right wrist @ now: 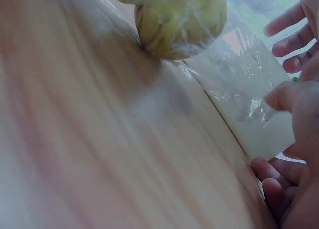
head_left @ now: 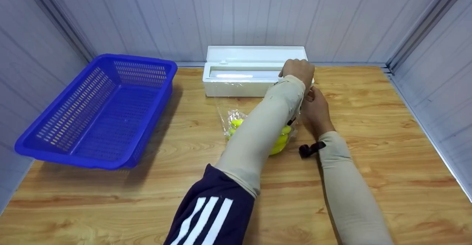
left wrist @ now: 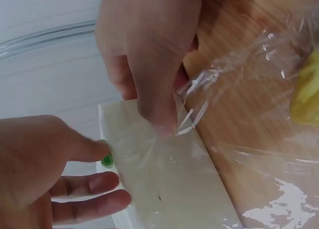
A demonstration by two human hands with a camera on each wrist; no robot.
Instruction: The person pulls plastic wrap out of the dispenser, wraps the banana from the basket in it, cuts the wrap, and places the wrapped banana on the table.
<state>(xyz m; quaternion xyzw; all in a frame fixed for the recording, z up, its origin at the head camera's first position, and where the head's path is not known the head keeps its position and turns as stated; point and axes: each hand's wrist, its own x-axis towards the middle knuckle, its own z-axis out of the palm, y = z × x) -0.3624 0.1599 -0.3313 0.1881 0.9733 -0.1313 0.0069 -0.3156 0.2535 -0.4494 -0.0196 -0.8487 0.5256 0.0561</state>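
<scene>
The person wore a dark navy sleeve (head_left: 197, 189) on the left upper arm, marked with three slanting white stripes (head_left: 202, 219), and below it a plain cream cover (head_left: 254, 134) that met it in a seamed hem and bunched into creases near the bare left hand (head_left: 298, 71). A matching cover (head_left: 350, 189), smooth along the forearm and wrinkled near the wrist, ran down to the bare right hand (head_left: 317, 108). Near its cuff sat a black strap (head_left: 318, 147) ending in a small, dark block (head_left: 305, 151), and a little black piece (head_left: 291, 121) showed at the left wrist.
</scene>
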